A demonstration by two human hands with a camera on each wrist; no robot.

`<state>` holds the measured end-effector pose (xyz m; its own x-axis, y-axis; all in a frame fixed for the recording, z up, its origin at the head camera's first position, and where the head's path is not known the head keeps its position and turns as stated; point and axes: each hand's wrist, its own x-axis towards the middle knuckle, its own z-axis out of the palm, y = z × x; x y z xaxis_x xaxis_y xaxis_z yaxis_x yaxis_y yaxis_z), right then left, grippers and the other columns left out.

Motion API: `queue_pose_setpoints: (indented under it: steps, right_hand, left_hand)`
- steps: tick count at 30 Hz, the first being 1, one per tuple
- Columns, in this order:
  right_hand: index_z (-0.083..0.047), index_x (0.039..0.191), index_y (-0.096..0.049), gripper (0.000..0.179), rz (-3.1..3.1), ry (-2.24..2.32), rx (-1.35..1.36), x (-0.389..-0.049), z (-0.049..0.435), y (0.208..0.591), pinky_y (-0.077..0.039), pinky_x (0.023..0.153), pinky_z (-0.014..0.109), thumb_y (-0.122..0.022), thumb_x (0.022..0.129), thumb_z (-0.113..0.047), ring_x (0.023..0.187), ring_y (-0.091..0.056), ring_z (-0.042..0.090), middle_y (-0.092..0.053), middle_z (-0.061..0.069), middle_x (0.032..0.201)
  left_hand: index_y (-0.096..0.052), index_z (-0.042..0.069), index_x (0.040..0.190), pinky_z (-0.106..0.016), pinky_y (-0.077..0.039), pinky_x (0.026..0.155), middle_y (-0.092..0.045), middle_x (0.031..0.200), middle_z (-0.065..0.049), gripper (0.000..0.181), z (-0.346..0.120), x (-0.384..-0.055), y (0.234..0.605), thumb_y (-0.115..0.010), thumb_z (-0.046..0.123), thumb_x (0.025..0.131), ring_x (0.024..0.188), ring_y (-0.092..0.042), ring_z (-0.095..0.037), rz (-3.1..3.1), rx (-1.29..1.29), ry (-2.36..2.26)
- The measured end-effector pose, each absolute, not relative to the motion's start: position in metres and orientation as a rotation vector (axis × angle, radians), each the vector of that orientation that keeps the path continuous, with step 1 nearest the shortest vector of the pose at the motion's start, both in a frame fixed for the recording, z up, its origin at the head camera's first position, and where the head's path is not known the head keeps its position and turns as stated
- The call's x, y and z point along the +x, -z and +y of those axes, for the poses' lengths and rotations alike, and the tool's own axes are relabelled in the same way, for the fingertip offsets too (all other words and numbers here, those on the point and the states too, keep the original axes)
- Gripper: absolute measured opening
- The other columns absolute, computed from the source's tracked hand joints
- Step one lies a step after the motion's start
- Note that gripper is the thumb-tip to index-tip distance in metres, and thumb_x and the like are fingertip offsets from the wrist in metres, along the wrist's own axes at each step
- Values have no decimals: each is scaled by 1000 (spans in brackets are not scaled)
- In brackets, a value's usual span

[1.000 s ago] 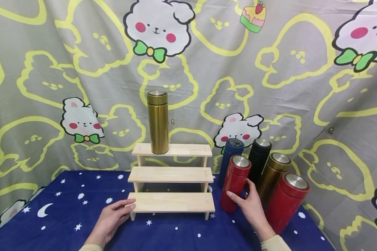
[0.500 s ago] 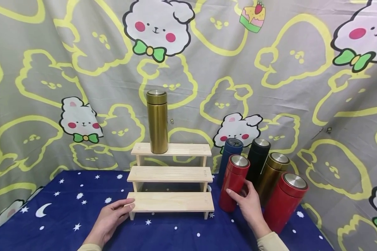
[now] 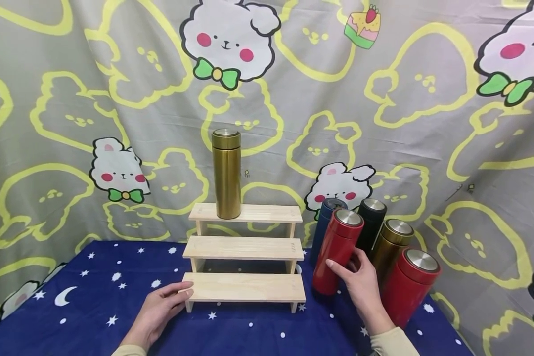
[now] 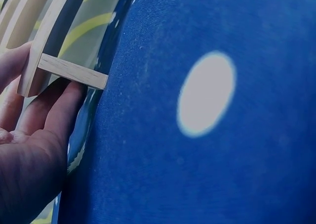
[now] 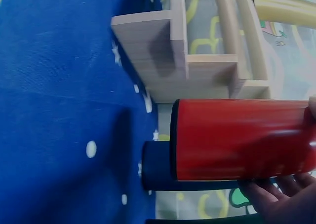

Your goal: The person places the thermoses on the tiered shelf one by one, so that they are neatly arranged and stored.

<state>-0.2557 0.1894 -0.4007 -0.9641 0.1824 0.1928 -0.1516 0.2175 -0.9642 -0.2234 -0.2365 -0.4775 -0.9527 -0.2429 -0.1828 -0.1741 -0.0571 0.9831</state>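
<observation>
My right hand (image 3: 360,284) grips a red thermos flask (image 3: 338,247) with a steel-topped lid, thumb on its near side. In the right wrist view the base of this flask (image 5: 237,140) stands off the blue cloth, and its shadow falls there. On the left, my left hand (image 3: 162,304) holds the end of the lowest step of a three-step wooden stand (image 3: 244,287). The left wrist view has the thumb over the board (image 4: 47,46) and fingers underneath. A gold thermos (image 3: 227,178) stands upright on the top step, left of its middle.
Right of the stand, close together, are a blue thermos (image 3: 322,222), a black thermos (image 3: 371,217), a bronze-gold thermos (image 3: 389,244) and a second red thermos (image 3: 409,291). Dark blue star-printed cloth (image 3: 231,331) covers the table. A patterned curtain (image 3: 267,163) hangs behind.
The red thermos in my right hand has risen off the table and tilted slightly, its lid now higher and further right. My left hand stays on the stand.
</observation>
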Motion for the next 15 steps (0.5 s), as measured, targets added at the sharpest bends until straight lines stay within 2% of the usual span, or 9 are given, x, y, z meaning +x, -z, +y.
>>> queue_pose_setpoints:
  steps: [4,8,10,12,15]
  right_hand:
    - [-6,145,-38,73,-2228,-1813,-7,-256,189,394,-49,95,34,-77,87,-25,124,-50,32,-49,16,139]
    - [-8,144,-39,73,-2237,-1766,38,-256,187,387,-49,95,34,-79,86,-26,122,-51,29,-51,13,137]
    - [-8,144,-39,73,-2240,-1745,59,-257,185,383,-46,99,44,-79,86,-28,122,-51,29,-51,12,137]
    - [-9,144,-40,73,-2231,-1743,70,-256,183,379,-44,100,48,-80,85,-29,122,-50,28,-51,11,136]
    - [-10,143,-41,73,-2206,-1747,86,-257,179,373,-45,98,46,-79,85,-30,122,-50,27,-51,10,136]
  left_hand:
    - [-70,-5,114,-33,-56,82,-62,121,-17,35,-235,-224,478,-80,10,83,95,-62,-16,-2119,471,2203]
    - [-70,-5,113,-32,-56,81,-62,120,-15,34,-236,-225,478,-79,9,84,94,-62,-15,-2117,476,2207]
    - [-70,-5,114,-31,-56,81,-62,120,-15,35,-236,-226,478,-79,9,84,93,-62,-15,-2114,471,2210]
    - [-70,-6,114,-31,-56,80,-62,120,-15,35,-235,-225,477,-79,9,84,94,-62,-15,-2111,471,2213]
    - [-69,-6,115,-30,-55,80,-62,121,-15,35,-235,-224,476,-78,8,84,94,-62,-15,-2105,471,2216]
